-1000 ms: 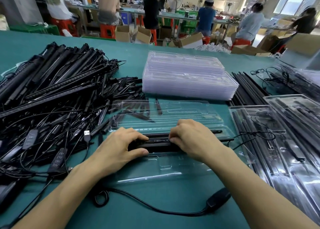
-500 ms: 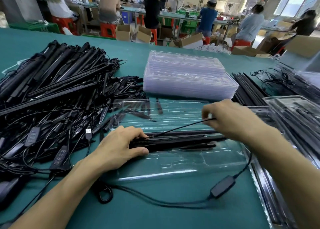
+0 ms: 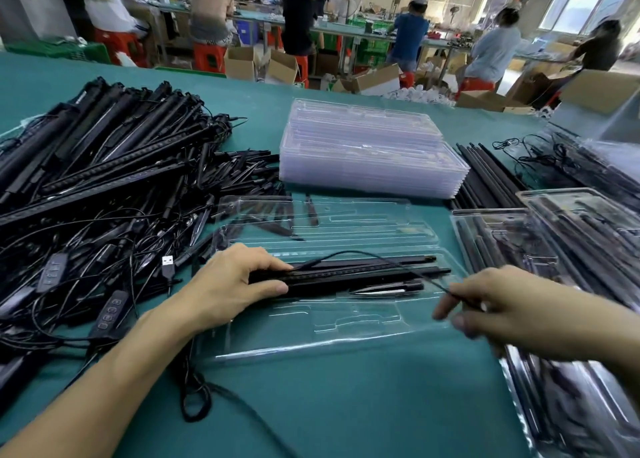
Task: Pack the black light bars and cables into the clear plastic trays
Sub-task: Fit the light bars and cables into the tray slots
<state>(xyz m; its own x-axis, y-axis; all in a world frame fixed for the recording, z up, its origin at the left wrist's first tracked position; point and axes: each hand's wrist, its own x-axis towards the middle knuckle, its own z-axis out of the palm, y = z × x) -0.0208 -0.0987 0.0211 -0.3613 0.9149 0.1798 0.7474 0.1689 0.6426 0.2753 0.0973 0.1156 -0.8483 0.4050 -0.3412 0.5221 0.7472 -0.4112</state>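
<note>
Several black light bars (image 3: pixel 363 276) lie in the clear plastic tray (image 3: pixel 346 329), my left hand (image 3: pixel 239 284) gripping their end. My right hand (image 3: pixel 502 312) pinches the cable (image 3: pixel 360 252) between its fingers (image 3: pixel 460 293); a hard tug could unseat the bars.

Black light bars (image 3: pixel 349 277) lie lengthwise in the open clear tray (image 3: pixel 311 340).

Motion blur over the right hand (image 3: pixel 502 305) and the edge-cropped filled trays (image 3: pixel 588 416).
</note>
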